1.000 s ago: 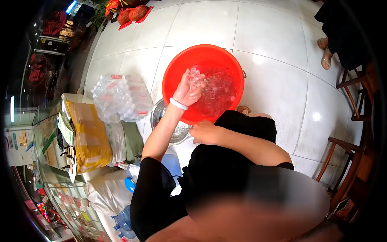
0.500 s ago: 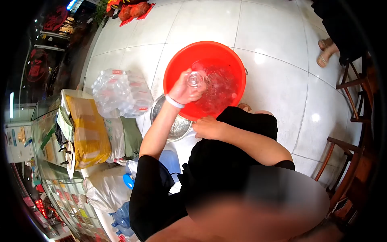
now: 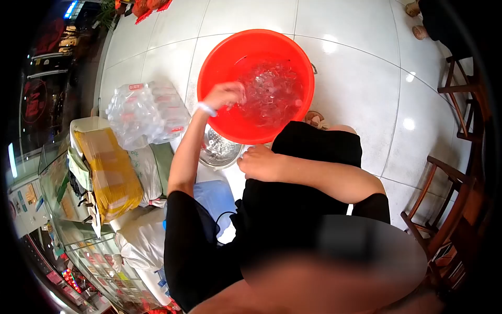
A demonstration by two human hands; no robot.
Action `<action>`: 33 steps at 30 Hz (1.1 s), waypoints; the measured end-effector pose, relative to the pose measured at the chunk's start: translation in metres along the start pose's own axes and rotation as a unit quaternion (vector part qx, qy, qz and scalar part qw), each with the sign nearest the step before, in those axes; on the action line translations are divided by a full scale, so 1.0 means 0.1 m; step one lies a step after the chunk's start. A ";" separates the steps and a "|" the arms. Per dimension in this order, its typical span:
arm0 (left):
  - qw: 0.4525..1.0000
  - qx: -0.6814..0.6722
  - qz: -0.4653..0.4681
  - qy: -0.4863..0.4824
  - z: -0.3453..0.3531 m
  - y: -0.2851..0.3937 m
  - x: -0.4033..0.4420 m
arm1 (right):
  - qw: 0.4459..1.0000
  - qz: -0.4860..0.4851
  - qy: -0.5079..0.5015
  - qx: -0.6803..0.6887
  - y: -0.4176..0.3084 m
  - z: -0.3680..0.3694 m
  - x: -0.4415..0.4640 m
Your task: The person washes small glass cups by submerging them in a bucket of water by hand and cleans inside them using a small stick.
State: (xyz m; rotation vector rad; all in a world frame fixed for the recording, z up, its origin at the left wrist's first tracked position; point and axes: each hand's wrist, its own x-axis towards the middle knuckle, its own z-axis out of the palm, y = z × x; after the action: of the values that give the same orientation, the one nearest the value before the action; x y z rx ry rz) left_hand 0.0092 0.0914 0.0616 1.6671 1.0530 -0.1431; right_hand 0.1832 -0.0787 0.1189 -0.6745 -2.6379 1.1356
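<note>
A large red tub [image 3: 214, 65] holds water and a heap of clear glass-like pieces [image 3: 274, 86], too jumbled to tell apart. Over its left side, my left hand [image 3: 224, 95] is closed round a small clear cup [image 3: 241, 93], partly hidden by the fingers. My right hand [image 3: 257, 161] is curled by my knee, just below the tub's near rim, with nothing visible in it. Beneath that rim, partly covered by my left forearm, lies a round metal bowl [image 3: 217, 152].
Shrink-wrapped clear bottles [image 3: 141, 112] stand left of the tub. Nearer are a yellow-taped box [image 3: 112, 172], white sacks [image 3: 144, 243] and a glass display case [image 3: 78, 246]. Wooden chairs [image 3: 444, 178] line the right side. Another person's feet [image 3: 418, 26] show at upper right.
My left hand has turned, so the cup's round opening no longer faces the camera. My right hand has drawn back slightly from the tub's rim. The whole view has shifted.
</note>
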 end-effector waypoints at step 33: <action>0.962 0.070 -0.159 0.209 0.70 -0.86 1.18 | 0.998 0.036 0.007 -0.047 -0.07 -0.05 -0.11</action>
State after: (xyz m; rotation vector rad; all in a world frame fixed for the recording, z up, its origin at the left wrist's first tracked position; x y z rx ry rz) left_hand 0.0480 0.0989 -0.0955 1.6824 1.6651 -0.0753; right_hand 0.1924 -0.0856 0.1273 -0.7970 -2.6897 1.0262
